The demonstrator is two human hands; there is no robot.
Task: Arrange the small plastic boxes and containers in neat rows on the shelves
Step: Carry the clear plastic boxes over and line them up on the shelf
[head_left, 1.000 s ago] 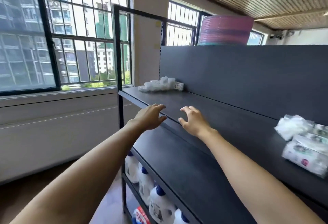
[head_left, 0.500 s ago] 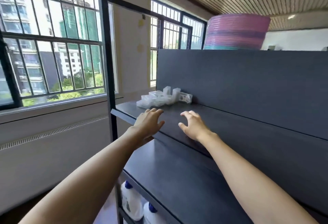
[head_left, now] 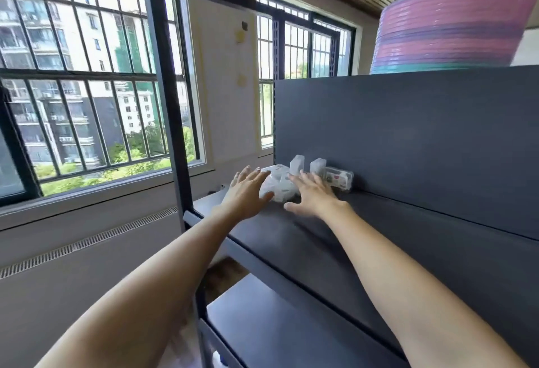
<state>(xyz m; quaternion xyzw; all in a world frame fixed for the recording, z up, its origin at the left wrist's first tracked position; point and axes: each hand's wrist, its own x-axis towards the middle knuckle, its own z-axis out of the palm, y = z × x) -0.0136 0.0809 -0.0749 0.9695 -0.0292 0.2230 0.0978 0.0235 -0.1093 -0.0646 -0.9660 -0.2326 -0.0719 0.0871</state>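
Hands reach over the dark shelf (head_left: 379, 239): left hand (head_left: 248, 194) and right hand (head_left: 313, 197), fingers spread and holding nothing, flank the cluster of clear plastic boxes (head_left: 280, 185) at the shelf's far end.

shelf (head_left: 335, 239): matt dark metal | boxes (head_left: 280, 183): clear glossy plastic

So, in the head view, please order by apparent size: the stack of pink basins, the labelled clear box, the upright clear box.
1. stack of pink basins, clearly largest.
2. labelled clear box and upright clear box: these look about alike, so I leave them unranked.
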